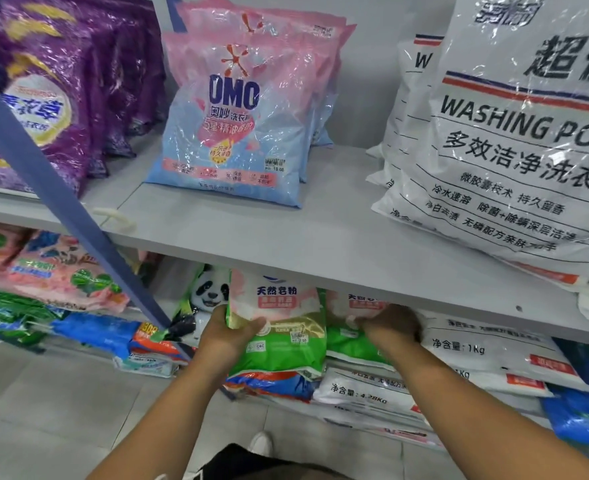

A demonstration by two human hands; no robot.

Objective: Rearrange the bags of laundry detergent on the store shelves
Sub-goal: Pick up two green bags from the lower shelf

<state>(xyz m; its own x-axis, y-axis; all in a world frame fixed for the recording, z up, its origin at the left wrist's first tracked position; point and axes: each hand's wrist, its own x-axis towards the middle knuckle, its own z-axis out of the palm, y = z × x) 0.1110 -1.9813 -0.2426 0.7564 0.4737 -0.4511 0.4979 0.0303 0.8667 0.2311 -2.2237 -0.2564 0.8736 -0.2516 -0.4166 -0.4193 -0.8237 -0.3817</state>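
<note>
**Shopper's-eye view: detergent bags squared up on a lower shelf**

A person reaches under the grey upper shelf to handle two pink-and-green bags of washing powder standing side by side on the lower shelf. The left hand grips the nearer bag at its left edge, thumb across the front; the right hand curls over the top of the second bag, though whether its fingers truly pinch the plastic is hard to tell. Both bags sit on a pile of flat white sacks, one marked "4.28KG", another "1kg".

To do this well, the bags likely need lifting clear, not dragging, since the slippery sacks beneath could shift, and their faces should end up pointing outward, bottoms level.

Above, a blue-and-pink bag reads "OMO" with a price sticker showing "10.00". A large white sack reads "WASHING POW", the rest cut off. Purple bags stand at left, their lettering blurred. A panda-print bag peeks out beside the left hand.
</note>
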